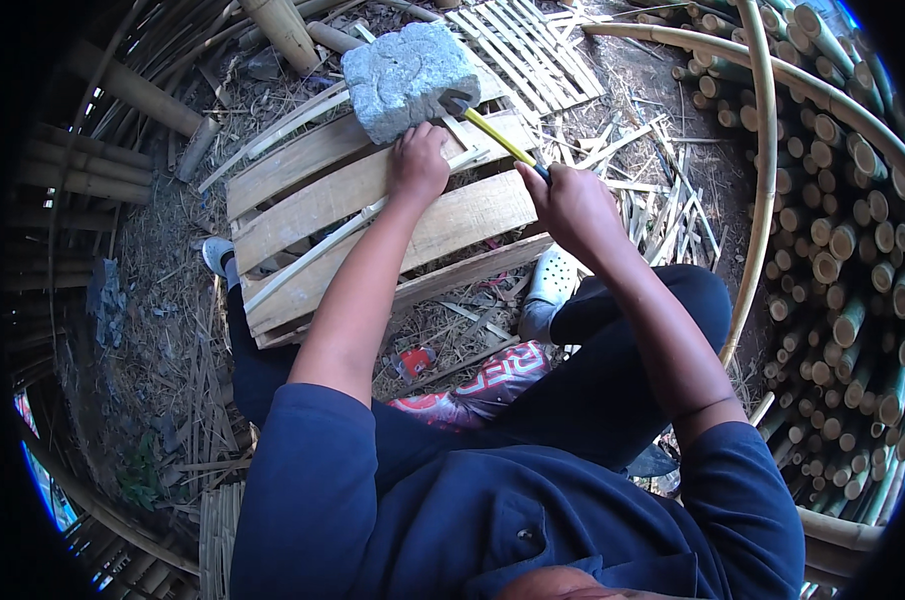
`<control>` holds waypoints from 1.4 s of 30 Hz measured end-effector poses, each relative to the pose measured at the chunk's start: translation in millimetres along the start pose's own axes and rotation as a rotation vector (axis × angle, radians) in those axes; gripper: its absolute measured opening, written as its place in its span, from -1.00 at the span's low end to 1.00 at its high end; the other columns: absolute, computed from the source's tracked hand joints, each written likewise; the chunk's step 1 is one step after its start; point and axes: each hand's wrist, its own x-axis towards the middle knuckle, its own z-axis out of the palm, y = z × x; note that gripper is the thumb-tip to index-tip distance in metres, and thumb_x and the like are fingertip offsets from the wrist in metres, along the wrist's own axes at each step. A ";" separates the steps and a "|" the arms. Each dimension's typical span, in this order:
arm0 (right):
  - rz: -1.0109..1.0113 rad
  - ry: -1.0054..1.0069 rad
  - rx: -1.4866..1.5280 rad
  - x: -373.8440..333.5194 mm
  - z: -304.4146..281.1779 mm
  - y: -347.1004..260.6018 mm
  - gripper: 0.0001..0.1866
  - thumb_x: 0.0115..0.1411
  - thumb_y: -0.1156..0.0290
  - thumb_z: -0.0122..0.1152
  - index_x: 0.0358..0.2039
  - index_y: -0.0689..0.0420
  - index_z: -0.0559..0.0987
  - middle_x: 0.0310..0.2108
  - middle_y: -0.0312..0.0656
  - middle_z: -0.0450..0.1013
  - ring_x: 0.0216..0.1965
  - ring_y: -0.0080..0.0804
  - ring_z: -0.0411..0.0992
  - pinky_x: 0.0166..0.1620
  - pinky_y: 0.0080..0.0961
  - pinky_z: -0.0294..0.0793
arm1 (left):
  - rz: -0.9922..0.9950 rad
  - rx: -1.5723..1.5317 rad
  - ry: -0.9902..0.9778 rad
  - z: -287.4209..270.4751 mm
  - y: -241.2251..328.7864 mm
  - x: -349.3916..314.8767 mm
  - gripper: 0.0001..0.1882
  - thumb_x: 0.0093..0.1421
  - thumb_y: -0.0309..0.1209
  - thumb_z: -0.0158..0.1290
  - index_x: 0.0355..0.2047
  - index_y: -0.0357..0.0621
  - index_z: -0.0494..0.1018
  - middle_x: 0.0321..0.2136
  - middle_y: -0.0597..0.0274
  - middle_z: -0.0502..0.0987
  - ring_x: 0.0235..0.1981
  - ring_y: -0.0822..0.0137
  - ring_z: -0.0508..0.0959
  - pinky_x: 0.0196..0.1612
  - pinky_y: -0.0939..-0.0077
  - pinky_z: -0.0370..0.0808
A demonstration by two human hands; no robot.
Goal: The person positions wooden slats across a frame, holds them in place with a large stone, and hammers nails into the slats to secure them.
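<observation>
Your hammer [500, 137] is slim, with a straight yellow handle and a dark head; it slants above the far right part of the pallet [463, 215], its head by the near right corner of the rough grey stone [408, 75]. Your right hand [578, 210] is wrapped round the handle's near end, covering most of the grip. Your left hand [420, 160] lies at the stone's near edge, fingers curled; you cannot tell from here whether they pinch the pale strip [313, 255] running beneath. The hammer's head sits in shadow, its shape hard to make out. Count one hammer, one stone, one pallet, one slatted panel [533, 50] and two shoes [553, 278].
</observation>
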 end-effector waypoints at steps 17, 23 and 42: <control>-0.029 -0.055 -0.026 -1.5 -2.7 8.3 -0.31 0.43 -0.10 -0.03 -0.54 0.31 0.61 -0.60 0.19 0.52 -0.48 0.22 0.56 -0.32 0.03 0.55 | 0.069 -0.186 -0.045 -5.9 -17.6 1.6 -0.70 0.11 -0.64 -0.10 -0.21 -0.12 0.54 -0.16 0.11 0.56 -0.03 0.00 0.52 0.04 0.12 0.45; -0.086 -0.069 -0.151 -5.7 2.9 4.6 -0.35 0.42 -0.08 0.02 -0.55 0.26 0.61 -0.65 0.12 0.50 -0.55 0.13 0.55 -0.41 -0.01 0.54 | 0.012 -0.058 -0.037 -8.5 -6.8 -0.5 -0.71 0.13 -0.61 -0.09 -0.20 -0.09 0.54 -0.15 0.13 0.56 -0.02 0.01 0.53 0.05 0.09 0.45; -0.066 -0.049 -0.131 -11.8 0.6 -11.6 -0.38 0.41 -0.04 0.05 -0.54 0.27 0.61 -0.65 0.14 0.49 -0.54 0.17 0.54 -0.38 0.01 0.53 | 0.018 -0.062 0.058 -0.5 -9.6 -0.5 -0.79 0.16 -0.58 -0.09 -0.28 -0.13 0.53 -0.21 0.07 0.55 -0.07 -0.02 0.52 0.01 0.11 0.46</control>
